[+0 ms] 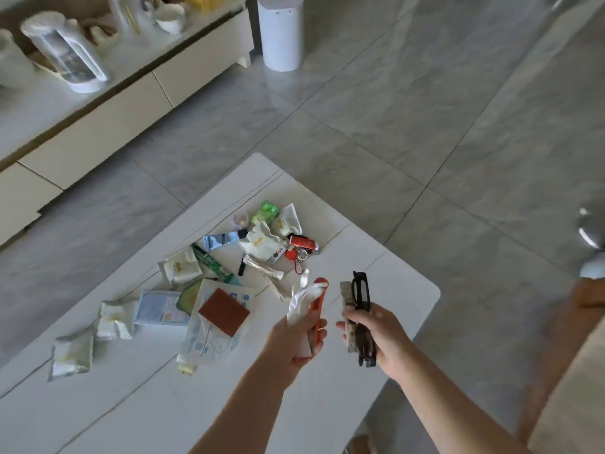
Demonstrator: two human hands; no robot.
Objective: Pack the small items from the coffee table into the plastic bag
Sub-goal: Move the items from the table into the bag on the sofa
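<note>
Above the white coffee table (376, 267), my left hand (296, 342) grips an orange utility knife (317, 306) together with a white wrapper (299, 301). My right hand (381, 337) holds black glasses (361, 294) and a patterned sachet (346, 301). Several small items lie spread on the table: a brown card (224, 311) on a printed clear plastic bag (209, 342), white packets (179, 267), a green tube (209, 261), a blue-grey tube (222, 239), a green packet (265, 212), a red tube (302, 242) and a red key fob (291, 254).
A low cream cabinet (108, 122) runs along the left, bearing a clear jug (67, 54) and cups. A white cylindrical bin (280, 31) stands on the grey tiled floor (425, 126). A beige sofa edge (576, 404) is at the lower right.
</note>
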